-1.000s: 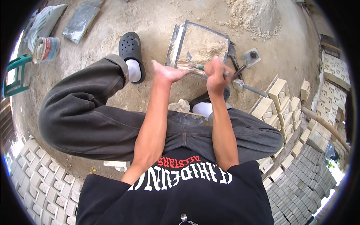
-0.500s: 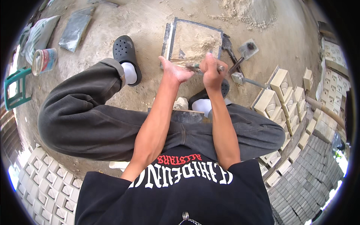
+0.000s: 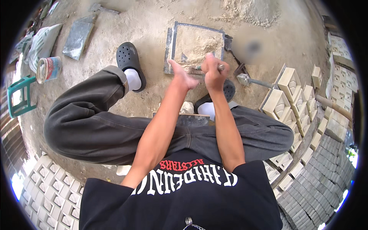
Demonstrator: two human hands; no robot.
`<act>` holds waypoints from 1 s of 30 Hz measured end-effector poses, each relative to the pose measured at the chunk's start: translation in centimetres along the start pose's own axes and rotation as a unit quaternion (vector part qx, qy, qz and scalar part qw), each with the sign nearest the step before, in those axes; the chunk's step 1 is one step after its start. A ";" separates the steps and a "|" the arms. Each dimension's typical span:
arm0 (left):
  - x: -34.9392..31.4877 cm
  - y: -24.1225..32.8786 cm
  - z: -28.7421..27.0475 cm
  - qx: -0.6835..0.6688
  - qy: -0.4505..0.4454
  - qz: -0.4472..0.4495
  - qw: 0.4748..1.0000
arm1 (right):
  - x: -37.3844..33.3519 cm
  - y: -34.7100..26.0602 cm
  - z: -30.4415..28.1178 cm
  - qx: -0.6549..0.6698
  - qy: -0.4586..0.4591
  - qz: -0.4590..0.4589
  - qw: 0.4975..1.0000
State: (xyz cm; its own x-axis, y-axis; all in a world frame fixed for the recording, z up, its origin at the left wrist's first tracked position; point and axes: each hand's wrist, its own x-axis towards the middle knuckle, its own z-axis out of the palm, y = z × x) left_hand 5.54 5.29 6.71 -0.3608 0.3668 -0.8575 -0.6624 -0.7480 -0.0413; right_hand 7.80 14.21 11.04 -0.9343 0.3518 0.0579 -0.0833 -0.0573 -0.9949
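Observation:
A square dark-rimmed mould [image 3: 173, 46] on the ground is filled with loose beige sandy mix [image 3: 195, 38]. My right hand [image 3: 214, 73] is wrapped round the handle of a trowel [image 3: 220, 68] at the mould's near right corner. The trowel's blade is mostly hidden by the hands and mix. At the mould's near edge, my left hand [image 3: 184, 76] is open, thumb apart and pointing away, close to the trowel; its fingers partly curve out of sight.
Cast beige blocks [image 3: 289, 82] stand stacked at right, with a hammer-like tool [image 3: 245, 79] beside them. Grey blocks [image 3: 310, 184] lie in rows behind. At left are a green stool [image 3: 21, 96], a bucket [image 3: 49, 69] and a flat metal plate [image 3: 78, 40]. A sand heap [image 3: 253, 11] lies ahead.
My left hand has drawn slightly back from the trowel and turned. My right hand has moved slightly with the trowel along the mould's near edge. The view has shifted a little.

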 end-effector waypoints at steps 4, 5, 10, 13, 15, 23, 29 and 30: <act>3.6 0.1 -4.0 0.278 0.266 0.299 0.873 | 1.2 -1.4 -1.2 0.128 0.039 -0.001 0.991; 4.7 0.2 -4.8 0.415 0.432 0.405 0.691 | 1.5 -1.8 -2.0 0.171 0.050 -0.019 0.984; 4.4 -1.0 -2.0 0.752 0.148 0.493 0.411 | 2.9 -4.1 -6.4 0.188 0.115 -0.075 0.972; 7.1 -0.4 -2.5 0.818 -0.024 0.534 0.213 | 3.4 -4.9 -6.9 0.206 0.126 -0.083 0.967; 7.8 -0.6 -2.4 0.812 -0.106 0.557 0.136 | 3.3 -5.1 -8.3 0.180 0.157 -0.094 0.967; 4.8 2.8 -5.8 0.862 -0.176 0.472 0.059 | 3.3 -4.3 -8.2 0.177 0.179 -0.083 0.964; 3.3 5.5 -8.1 0.855 -0.082 0.507 0.073 | 3.4 -3.7 -6.7 0.211 0.140 -0.069 0.965; 3.2 5.6 -8.4 0.846 -0.029 0.521 0.111 | 3.2 -3.5 -6.4 0.210 0.141 -0.068 0.965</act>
State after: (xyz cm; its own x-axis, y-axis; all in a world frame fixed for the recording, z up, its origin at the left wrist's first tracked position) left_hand 6.17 -2.40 -0.62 -0.7919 0.6076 0.0611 0.6001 0.7556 0.2626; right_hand 7.28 21.51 14.18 -0.7786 0.6191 0.1026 -0.3870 -0.3450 -0.8551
